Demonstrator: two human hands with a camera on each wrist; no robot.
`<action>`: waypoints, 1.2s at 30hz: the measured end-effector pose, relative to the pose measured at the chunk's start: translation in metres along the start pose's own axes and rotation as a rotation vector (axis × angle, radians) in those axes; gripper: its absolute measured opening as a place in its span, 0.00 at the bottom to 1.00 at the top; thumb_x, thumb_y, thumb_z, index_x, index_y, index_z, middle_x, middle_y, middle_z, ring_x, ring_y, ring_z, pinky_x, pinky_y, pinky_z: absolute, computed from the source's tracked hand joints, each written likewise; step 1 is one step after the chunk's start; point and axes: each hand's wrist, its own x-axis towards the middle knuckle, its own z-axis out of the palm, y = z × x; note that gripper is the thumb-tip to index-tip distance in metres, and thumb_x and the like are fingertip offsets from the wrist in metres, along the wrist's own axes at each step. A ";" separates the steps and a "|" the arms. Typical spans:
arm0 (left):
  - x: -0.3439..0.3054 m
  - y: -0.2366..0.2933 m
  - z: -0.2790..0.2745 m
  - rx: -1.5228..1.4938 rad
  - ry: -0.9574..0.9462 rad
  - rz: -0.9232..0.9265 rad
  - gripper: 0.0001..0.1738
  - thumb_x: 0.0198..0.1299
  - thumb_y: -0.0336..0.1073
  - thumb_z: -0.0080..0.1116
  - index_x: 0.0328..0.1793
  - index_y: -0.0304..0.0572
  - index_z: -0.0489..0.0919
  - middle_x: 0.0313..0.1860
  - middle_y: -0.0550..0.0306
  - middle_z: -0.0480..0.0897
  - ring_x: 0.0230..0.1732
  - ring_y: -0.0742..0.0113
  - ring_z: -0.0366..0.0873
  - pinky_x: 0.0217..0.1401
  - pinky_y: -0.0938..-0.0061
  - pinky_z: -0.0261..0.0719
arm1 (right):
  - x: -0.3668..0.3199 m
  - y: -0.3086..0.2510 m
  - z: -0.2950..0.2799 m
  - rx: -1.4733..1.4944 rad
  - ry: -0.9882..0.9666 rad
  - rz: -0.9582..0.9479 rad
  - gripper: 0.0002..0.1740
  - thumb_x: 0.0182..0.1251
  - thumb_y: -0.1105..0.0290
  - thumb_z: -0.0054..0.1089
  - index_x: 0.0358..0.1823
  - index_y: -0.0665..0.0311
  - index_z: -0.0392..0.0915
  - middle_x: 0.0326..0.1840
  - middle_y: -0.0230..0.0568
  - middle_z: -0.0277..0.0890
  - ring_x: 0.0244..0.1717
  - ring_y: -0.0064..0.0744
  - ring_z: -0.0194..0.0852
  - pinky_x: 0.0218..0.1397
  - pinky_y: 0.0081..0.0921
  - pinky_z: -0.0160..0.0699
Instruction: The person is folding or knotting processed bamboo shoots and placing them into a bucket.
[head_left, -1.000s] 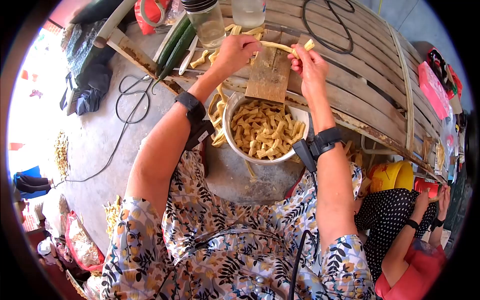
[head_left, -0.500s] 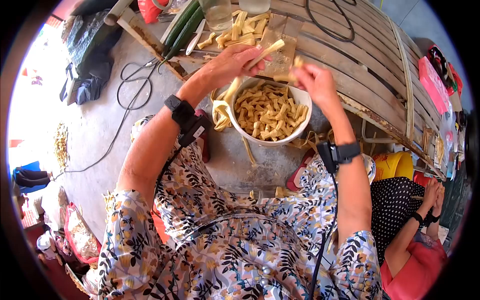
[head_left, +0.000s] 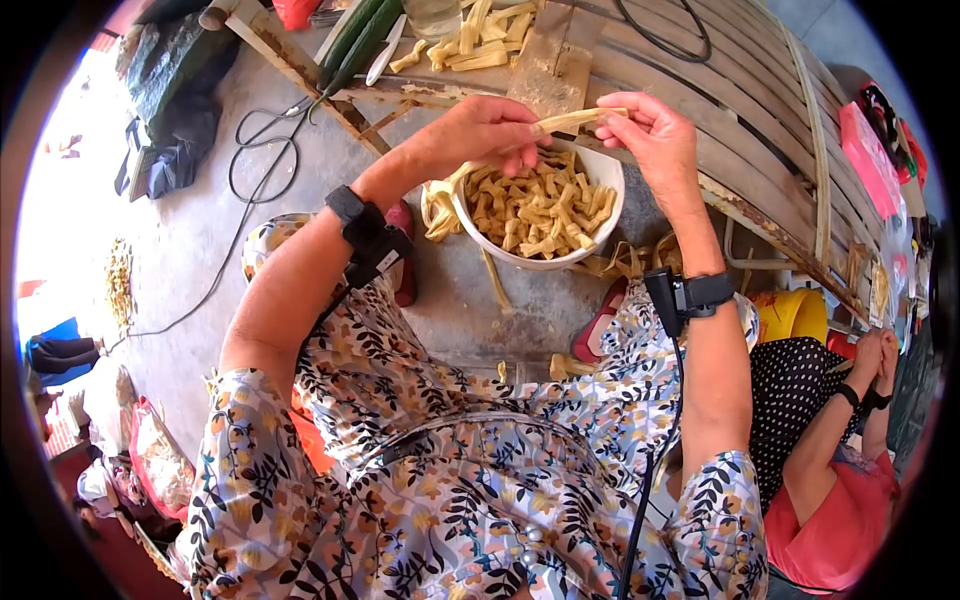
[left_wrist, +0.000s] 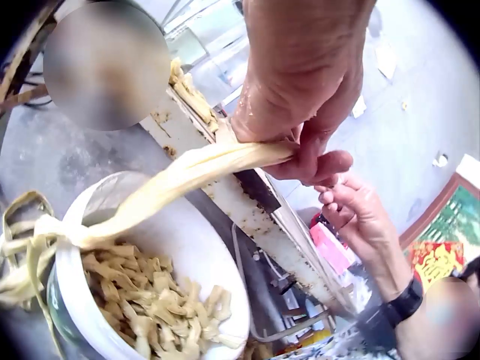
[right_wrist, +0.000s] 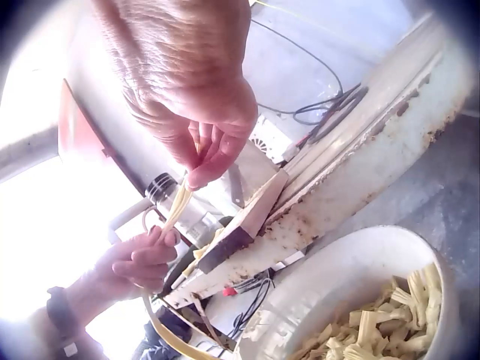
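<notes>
A long, flat pale-yellow strip (head_left: 580, 119) is stretched between my two hands above a white bucket (head_left: 545, 264). My left hand (head_left: 490, 135) grips it, and in the left wrist view the strip (left_wrist: 187, 169) trails from these fingers down over the bucket's rim. At its other end my right hand (head_left: 660, 140) pinches it between thumb and fingers, as the right wrist view also shows with the strip (right_wrist: 178, 206) taut. Short knotted yellow pieces (head_left: 535, 205) fill much of the bucket. More long strips (head_left: 438, 212) hang over its left side.
A slatted bench (head_left: 750, 160) with a rusty frame spans the far side. On it lie a wooden board (head_left: 555, 65), cut yellow pieces (head_left: 490, 45), green cucumbers (head_left: 355, 50) and a jar (head_left: 432, 18). Black cable (head_left: 265, 150) loops on the floor. Another person (head_left: 830, 510) sits at right.
The right hand held a knotted end over the board, then moved apart toward the bucket with a small piece. That piece has left it, and it now pinches the strip's end beside the left hand.
</notes>
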 end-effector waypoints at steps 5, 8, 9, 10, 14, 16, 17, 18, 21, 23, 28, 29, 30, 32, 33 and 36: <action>-0.003 -0.004 -0.008 -0.233 -0.082 -0.036 0.13 0.63 0.36 0.46 0.43 0.33 0.75 0.21 0.65 0.74 0.17 0.83 0.65 0.20 0.90 0.63 | -0.002 0.008 0.003 -0.021 -0.052 0.013 0.07 0.60 0.78 0.52 0.39 0.71 0.75 0.30 0.36 0.77 0.29 0.20 0.76 0.31 0.14 0.75; 0.000 -0.004 -0.005 -0.180 -0.046 -0.029 0.13 0.63 0.36 0.46 0.43 0.33 0.75 0.22 0.64 0.74 0.18 0.82 0.66 0.21 0.90 0.64 | -0.006 -0.001 0.005 -0.001 -0.090 0.114 0.08 0.59 0.75 0.54 0.38 0.70 0.75 0.31 0.36 0.77 0.29 0.19 0.75 0.30 0.13 0.73; 0.001 -0.006 -0.005 -0.127 -0.019 -0.025 0.13 0.63 0.36 0.47 0.43 0.33 0.75 0.23 0.64 0.75 0.19 0.82 0.67 0.21 0.90 0.64 | -0.008 -0.005 0.008 0.004 -0.116 0.166 0.08 0.59 0.73 0.55 0.38 0.69 0.75 0.32 0.36 0.77 0.29 0.19 0.74 0.30 0.13 0.73; 0.002 -0.007 -0.003 -0.109 0.004 -0.011 0.12 0.62 0.36 0.47 0.42 0.34 0.75 0.24 0.64 0.75 0.20 0.82 0.68 0.23 0.90 0.65 | -0.009 -0.006 0.012 0.054 -0.160 0.185 0.08 0.59 0.73 0.56 0.38 0.69 0.75 0.31 0.35 0.76 0.27 0.18 0.73 0.29 0.13 0.72; 0.003 -0.007 0.003 -0.150 0.001 -0.009 0.10 0.61 0.35 0.49 0.41 0.36 0.77 0.26 0.63 0.77 0.26 0.82 0.72 0.28 0.89 0.70 | -0.005 0.008 0.014 0.070 -0.055 0.167 0.07 0.59 0.73 0.56 0.37 0.68 0.76 0.28 0.31 0.75 0.22 0.14 0.67 0.24 0.11 0.67; -0.004 0.008 0.016 -0.266 -0.048 -0.030 0.10 0.61 0.35 0.49 0.42 0.36 0.77 0.26 0.63 0.77 0.26 0.81 0.72 0.28 0.89 0.71 | -0.002 0.007 0.013 -0.094 0.068 0.093 0.07 0.59 0.73 0.56 0.37 0.68 0.76 0.27 0.30 0.74 0.22 0.13 0.66 0.24 0.11 0.66; 0.000 0.004 0.015 -0.334 -0.050 -0.038 0.11 0.61 0.34 0.50 0.44 0.36 0.77 0.26 0.64 0.76 0.25 0.81 0.72 0.28 0.90 0.71 | -0.006 0.008 0.018 -0.015 0.049 0.077 0.08 0.59 0.74 0.55 0.40 0.68 0.76 0.27 0.29 0.74 0.22 0.12 0.65 0.24 0.09 0.65; 0.003 -0.005 0.010 -0.258 0.020 -0.036 0.11 0.60 0.34 0.50 0.44 0.36 0.77 0.25 0.65 0.76 0.25 0.82 0.71 0.28 0.90 0.71 | -0.008 0.004 0.019 0.062 0.012 0.106 0.09 0.59 0.75 0.55 0.41 0.68 0.75 0.27 0.28 0.73 0.22 0.11 0.65 0.24 0.09 0.65; 0.005 -0.014 0.000 -0.091 0.202 -0.037 0.09 0.59 0.34 0.51 0.42 0.38 0.77 0.25 0.68 0.74 0.23 0.84 0.67 0.23 0.91 0.65 | -0.004 0.000 0.016 0.208 -0.067 0.136 0.13 0.58 0.75 0.55 0.45 0.68 0.75 0.28 0.27 0.74 0.24 0.10 0.65 0.28 0.08 0.66; 0.001 -0.011 -0.001 -0.180 0.117 -0.007 0.10 0.59 0.35 0.52 0.42 0.39 0.77 0.24 0.68 0.74 0.22 0.85 0.66 0.22 0.91 0.61 | -0.003 0.001 0.006 0.128 -0.042 0.175 0.13 0.58 0.76 0.55 0.45 0.69 0.75 0.28 0.28 0.74 0.25 0.11 0.66 0.29 0.08 0.67; 0.005 -0.012 -0.001 -0.069 0.135 -0.006 0.09 0.58 0.36 0.54 0.40 0.41 0.79 0.22 0.70 0.74 0.20 0.85 0.63 0.20 0.90 0.57 | -0.006 0.016 0.009 -0.173 -0.068 0.110 0.10 0.56 0.76 0.55 0.40 0.66 0.78 0.28 0.29 0.75 0.28 0.10 0.70 0.31 0.08 0.69; 0.006 -0.013 -0.001 0.042 0.180 0.017 0.09 0.57 0.36 0.54 0.40 0.41 0.79 0.22 0.71 0.74 0.20 0.84 0.64 0.21 0.89 0.59 | -0.007 0.015 0.008 -0.177 -0.081 0.092 0.09 0.57 0.75 0.54 0.39 0.66 0.78 0.28 0.31 0.76 0.27 0.12 0.70 0.31 0.10 0.69; 0.006 -0.015 -0.001 0.153 0.227 0.041 0.08 0.57 0.36 0.54 0.39 0.41 0.79 0.22 0.71 0.74 0.21 0.84 0.65 0.22 0.88 0.62 | -0.006 0.014 0.006 -0.182 -0.096 0.073 0.08 0.58 0.73 0.54 0.38 0.66 0.78 0.28 0.32 0.77 0.27 0.13 0.71 0.32 0.11 0.69; 0.008 -0.022 0.003 0.368 0.317 0.269 0.08 0.55 0.35 0.55 0.37 0.40 0.79 0.24 0.68 0.77 0.23 0.77 0.71 0.25 0.83 0.67 | -0.004 0.011 0.004 -0.191 -0.132 0.034 0.09 0.60 0.70 0.53 0.37 0.67 0.79 0.28 0.35 0.78 0.26 0.15 0.72 0.34 0.13 0.70; 0.008 -0.022 0.007 0.477 0.356 0.384 0.07 0.54 0.34 0.56 0.37 0.40 0.79 0.25 0.66 0.78 0.24 0.74 0.73 0.27 0.80 0.70 | -0.004 0.010 0.006 -0.132 -0.155 0.136 0.10 0.62 0.68 0.52 0.37 0.67 0.78 0.27 0.34 0.77 0.25 0.15 0.70 0.33 0.13 0.69; 0.004 -0.015 0.022 0.835 0.396 0.707 0.08 0.48 0.34 0.58 0.36 0.45 0.79 0.25 0.56 0.78 0.27 0.57 0.77 0.29 0.69 0.74 | -0.007 0.008 0.008 -0.031 -0.226 0.385 0.15 0.65 0.62 0.49 0.37 0.68 0.77 0.24 0.32 0.74 0.22 0.17 0.66 0.28 0.13 0.66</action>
